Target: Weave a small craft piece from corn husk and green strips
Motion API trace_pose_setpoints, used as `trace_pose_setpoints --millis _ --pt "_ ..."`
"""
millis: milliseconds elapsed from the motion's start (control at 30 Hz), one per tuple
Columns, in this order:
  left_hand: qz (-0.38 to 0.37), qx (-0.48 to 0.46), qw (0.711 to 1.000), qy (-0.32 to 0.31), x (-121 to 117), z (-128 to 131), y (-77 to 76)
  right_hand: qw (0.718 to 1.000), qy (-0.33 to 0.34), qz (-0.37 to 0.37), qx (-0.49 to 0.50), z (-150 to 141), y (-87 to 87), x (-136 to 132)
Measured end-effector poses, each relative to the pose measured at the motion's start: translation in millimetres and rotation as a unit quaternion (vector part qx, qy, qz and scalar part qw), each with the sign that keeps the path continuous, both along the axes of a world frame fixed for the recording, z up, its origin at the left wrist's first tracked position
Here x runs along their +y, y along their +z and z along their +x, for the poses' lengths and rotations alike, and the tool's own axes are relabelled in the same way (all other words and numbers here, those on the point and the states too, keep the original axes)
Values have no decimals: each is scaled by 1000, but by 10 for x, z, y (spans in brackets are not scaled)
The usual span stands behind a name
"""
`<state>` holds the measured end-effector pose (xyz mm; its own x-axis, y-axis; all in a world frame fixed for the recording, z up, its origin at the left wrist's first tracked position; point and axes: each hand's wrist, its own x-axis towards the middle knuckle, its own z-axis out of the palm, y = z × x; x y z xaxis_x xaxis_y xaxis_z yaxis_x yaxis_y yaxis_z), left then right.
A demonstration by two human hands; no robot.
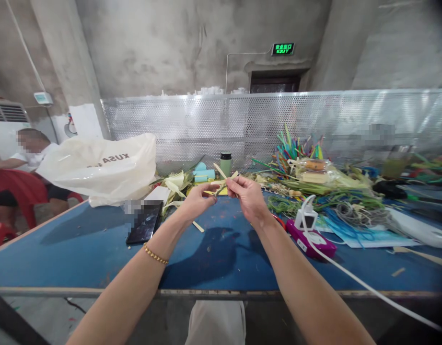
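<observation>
Both hands are raised above the blue table [134,268], close together near its middle. Between them is a pale yellow-green leaf strip [221,171], with its ends sticking up and out. My left hand [198,202] is closed on the strip's left part. The thumb and fingers of my right hand [247,195] pinch its right part. A small dark piece shows between the hands, too small to make out. Under the hands, a short cut strip [198,226] lies on the table.
To the left are a large white plastic bag [106,167] and a black tablet [145,223]. A green bottle [226,165] stands behind my hands. At right sit a purple power strip [314,242] with a white charger [306,218], cord coils [363,211] and coloured strips [296,151]. A person sits far left.
</observation>
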<state>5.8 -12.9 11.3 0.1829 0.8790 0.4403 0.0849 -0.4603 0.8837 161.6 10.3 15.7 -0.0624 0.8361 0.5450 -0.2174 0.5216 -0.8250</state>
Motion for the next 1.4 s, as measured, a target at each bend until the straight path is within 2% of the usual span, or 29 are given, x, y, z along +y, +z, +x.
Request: trace_pose_setpoints --millis 67,133,233,333,467,667,800,900,1067,1400 --pt "3 -28 999 -44 -5 -28 28 999 -3 -7 -41 -1 -2 -6" --pt "7 -44 998 -52 -4 -27 33 996 13 -2 -86 -14 -6 -22" --pt "22 -43 999 -1 22 -1 9 990 20 23 -140 -39 -18 -39" --pt "79 6 996 37 68 -5 -21 981 -25 45 -187 -47 -37 -21" --pt "111 61 991 41 117 -40 -49 962 -75 80 -249 -36 -69 28" --pt "39 -34 998 24 106 -33 -39 956 -73 93 -270 -31 -81 29" --pt "-26 -80 996 -40 91 -14 -43 959 -49 100 -262 -40 -84 27" --pt "-47 -102 990 -82 109 -9 -62 962 -32 98 -253 -49 -95 36" --pt "-91 -165 979 -83 103 -11 -41 965 25 96 -243 -57 -96 31" --pt "-133 -207 965 -86 36 2 7 922 -112 172 -328 -99 -74 -73"
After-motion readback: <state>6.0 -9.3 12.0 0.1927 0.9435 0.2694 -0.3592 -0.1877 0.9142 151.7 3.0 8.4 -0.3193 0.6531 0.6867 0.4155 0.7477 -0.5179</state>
